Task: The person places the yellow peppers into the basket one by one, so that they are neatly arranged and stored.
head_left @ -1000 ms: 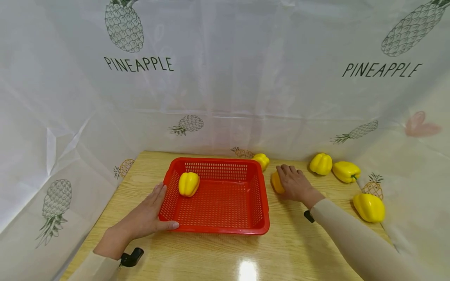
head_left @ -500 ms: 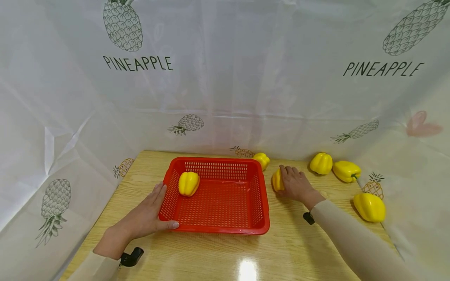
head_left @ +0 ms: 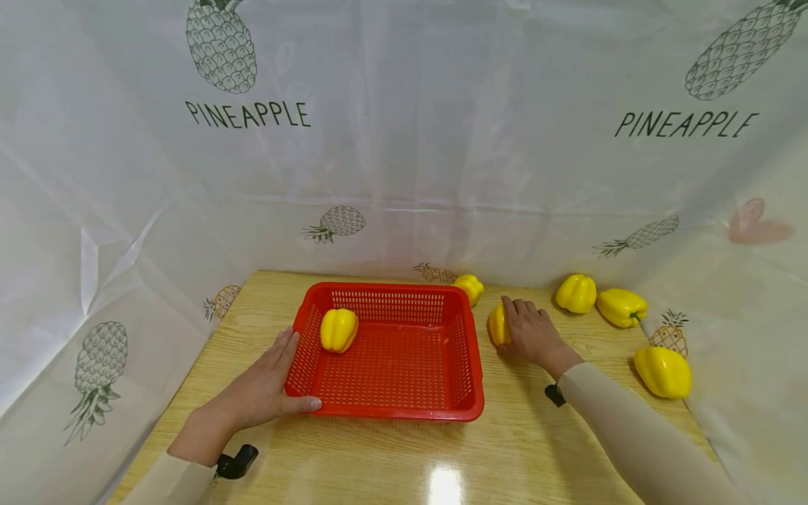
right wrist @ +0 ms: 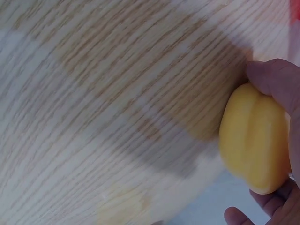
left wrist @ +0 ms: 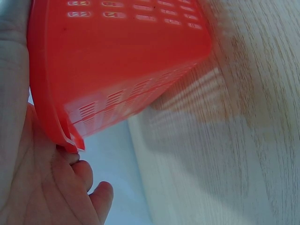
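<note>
A red plastic basket [head_left: 391, 414] stands on the table with one yellow bell pepper [head_left: 339, 330] inside, toward its back left. At the basket's front left corner is my left hand [head_left: 259, 389], fairly straight fingers along the side and thumb on the front rim. The left wrist view has the basket wall [left wrist: 122, 51] beside the palm, fingertips right at the rim. To the right of the basket, my right hand [head_left: 533, 331] grips another yellow bell pepper [right wrist: 255, 136], thumb on one side and fingers on the other. Part of that pepper is hidden by the hand.
Behind the basket's back right corner sits a yellow bell pepper [head_left: 470, 288]. Farther right lie more peppers: one upright [head_left: 576, 294], one on its side [head_left: 622, 308], one near the right edge [head_left: 663, 373]. A white pineapple-print sheet [head_left: 404, 175] surrounds the wooden table [head_left: 353, 463].
My right hand has shifted very slightly to the right on the pepper, uncovering a bit more of it. The left hand and basket stay where they were.
</note>
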Available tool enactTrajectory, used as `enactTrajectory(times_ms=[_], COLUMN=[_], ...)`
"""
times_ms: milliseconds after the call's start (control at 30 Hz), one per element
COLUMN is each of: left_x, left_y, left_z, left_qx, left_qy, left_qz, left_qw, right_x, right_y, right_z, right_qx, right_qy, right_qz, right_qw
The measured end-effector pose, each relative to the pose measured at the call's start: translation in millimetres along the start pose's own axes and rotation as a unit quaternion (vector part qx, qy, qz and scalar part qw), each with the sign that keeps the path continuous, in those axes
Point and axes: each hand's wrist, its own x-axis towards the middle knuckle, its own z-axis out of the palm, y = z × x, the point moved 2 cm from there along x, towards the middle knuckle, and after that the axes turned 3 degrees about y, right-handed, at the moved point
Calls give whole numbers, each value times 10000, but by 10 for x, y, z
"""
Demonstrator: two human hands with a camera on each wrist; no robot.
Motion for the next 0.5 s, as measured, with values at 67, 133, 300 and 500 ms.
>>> enactTrajectory(times_ms=[67,133,300,500], left_x=[1,3,5,-1], left_y=[2,3,4,19], left_z=[0,0,-1,-10], left_qx=[3,2,18,39], left_qy=[-4,-4,-1,-17], left_qz=[-3,-2,15,7], left_qw=[10000,10000,10000,10000], right_x=[-6,-10,-10,-11], right_y=[3,7,22,39], right_z=[6,20,47,44], right_qx=[17,27,162,280], right_qy=[51,90,241,619], right_qz=[-45,-63,1,-49], right_qw=[10000,9999,9996,9977])
